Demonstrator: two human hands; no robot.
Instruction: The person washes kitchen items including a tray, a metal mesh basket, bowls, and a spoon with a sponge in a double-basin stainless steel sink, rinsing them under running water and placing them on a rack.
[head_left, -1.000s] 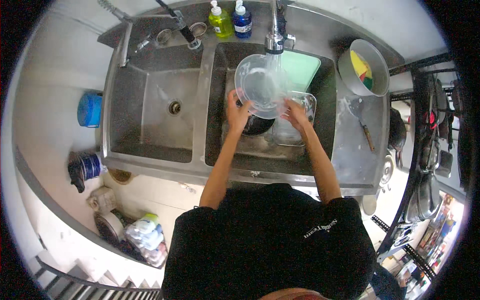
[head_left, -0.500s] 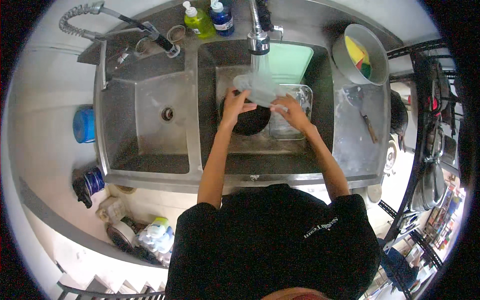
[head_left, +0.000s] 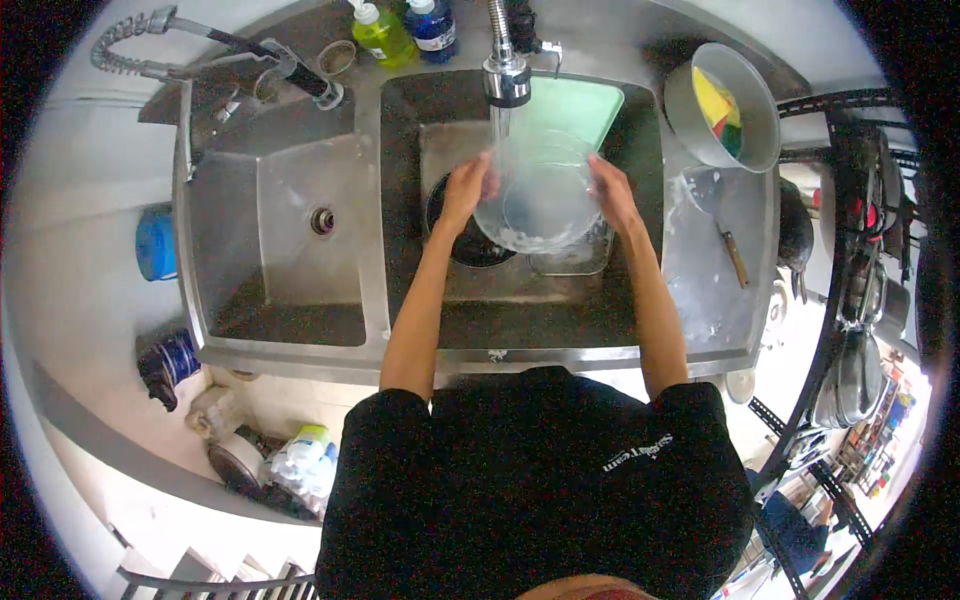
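Observation:
Under the running tap (head_left: 507, 80), I hold a clear round bowl (head_left: 548, 205) over the right-hand sink basin (head_left: 470, 320), its round face turned up toward me. My left hand (head_left: 468, 192) grips the bowl's left rim and my right hand (head_left: 612, 190) its right rim. Water falls onto the bowl's left part, and whitish suds or water gather along its near edge. Beneath it in the basin lie a dark round pan (head_left: 482, 252) and a clear rectangular dish (head_left: 572, 263), both partly hidden. A pale green board or tray (head_left: 575, 105) leans at the back.
On the right counter stand a grey metal pot (head_left: 683, 115) with yellow, red and green items inside, and a flat-bladed tool with a wooden handle (head_left: 736, 258). Green (head_left: 383, 38) and blue (head_left: 433, 35) pump bottles stand behind. A second spray tap (head_left: 325, 92) hangs by the left basin (head_left: 320, 270).
The bowl has gone from tilted, nearly edge-on, to facing up, and has come nearer to me. My hands have spread from its near edge to opposite sides of the rim.

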